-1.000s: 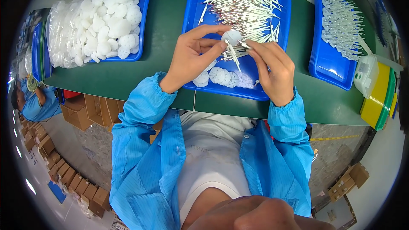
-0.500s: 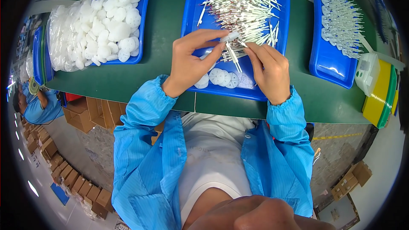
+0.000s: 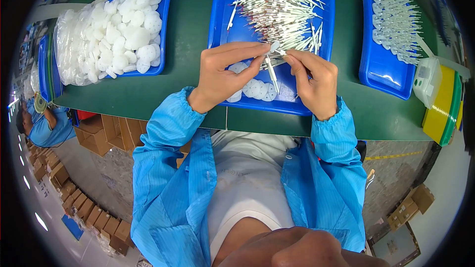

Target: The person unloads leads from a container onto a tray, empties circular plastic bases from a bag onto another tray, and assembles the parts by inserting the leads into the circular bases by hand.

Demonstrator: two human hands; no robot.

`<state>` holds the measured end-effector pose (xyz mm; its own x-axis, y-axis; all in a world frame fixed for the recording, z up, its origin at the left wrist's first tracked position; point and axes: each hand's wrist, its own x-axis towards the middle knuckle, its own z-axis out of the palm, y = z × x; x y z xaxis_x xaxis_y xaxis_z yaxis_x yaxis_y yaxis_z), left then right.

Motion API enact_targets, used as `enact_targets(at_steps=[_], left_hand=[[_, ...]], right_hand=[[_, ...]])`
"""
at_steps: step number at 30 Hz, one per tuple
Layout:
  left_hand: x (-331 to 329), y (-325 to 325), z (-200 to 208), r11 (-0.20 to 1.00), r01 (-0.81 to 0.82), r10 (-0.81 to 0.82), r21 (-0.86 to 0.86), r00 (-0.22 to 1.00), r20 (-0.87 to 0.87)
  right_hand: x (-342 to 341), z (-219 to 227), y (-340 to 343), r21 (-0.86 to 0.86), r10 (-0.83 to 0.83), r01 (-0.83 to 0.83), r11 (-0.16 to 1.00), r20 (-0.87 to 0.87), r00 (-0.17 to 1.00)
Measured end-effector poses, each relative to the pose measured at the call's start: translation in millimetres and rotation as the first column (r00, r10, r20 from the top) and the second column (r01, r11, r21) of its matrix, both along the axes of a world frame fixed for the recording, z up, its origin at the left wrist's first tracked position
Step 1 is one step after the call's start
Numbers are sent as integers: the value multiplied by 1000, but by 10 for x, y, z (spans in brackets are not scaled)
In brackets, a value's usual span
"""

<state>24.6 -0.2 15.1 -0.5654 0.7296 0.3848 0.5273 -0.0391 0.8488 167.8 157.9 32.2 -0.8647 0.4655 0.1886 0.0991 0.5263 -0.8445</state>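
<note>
Over the middle blue tray (image 3: 289, 105), my left hand (image 3: 222, 71) pinches a small translucent white plastic disc (image 3: 275, 46) between thumb and fingers. Thin white sticks (image 3: 272, 73) hang down from the disc. Close on its right, my right hand (image 3: 316, 81) grips the end of another thin white stick (image 3: 281, 52), its tip at the disc. Whether that tip is inside a hole cannot be seen. Behind both hands lies a heap of white sticks with dark reddish ends (image 3: 282, 12). Several flat white discs (image 3: 255, 89) lie at the tray's near side, partly behind my left hand.
A blue tray (image 3: 167, 24) at left holds a plastic bag and many white discs (image 3: 123, 29). At right, stacked blue trays (image 3: 388, 80) carry rows of discs with sticks (image 3: 393, 20). Beside them stand a clear case (image 3: 426, 81) and a yellow-green box (image 3: 442, 106). Another person (image 3: 47, 123) sits far left.
The disc in my left hand has tilted and shifted slightly right, and its hanging sticks have swung closer together. My right hand stays close against it.
</note>
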Motion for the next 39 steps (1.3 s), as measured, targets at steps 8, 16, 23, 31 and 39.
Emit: enact_targets(at_steps=[8,16,23,31,39], left_hand=[[-9,-14,-12,997,77,-76,16,995,-70],[-6,-3,5,989,70,-51,128,987,-149],[-39,-31,41,990,96,-102,104,994,50],[-32,-25,69,990,106,-118,93,984,134],[-2,-48,-30,984,106,-123,143,985,119]], right_hand=[[21,7,16,352,75,-37,935,-95,993],[-12,-27,9,279,96,-32,960,-220,971],[-18,-38,2,239,108,-46,970,-253,961],[-27,-57,7,292,133,-58,955,-243,961],[-17,-52,3,283,117,-50,958,-227,967]])
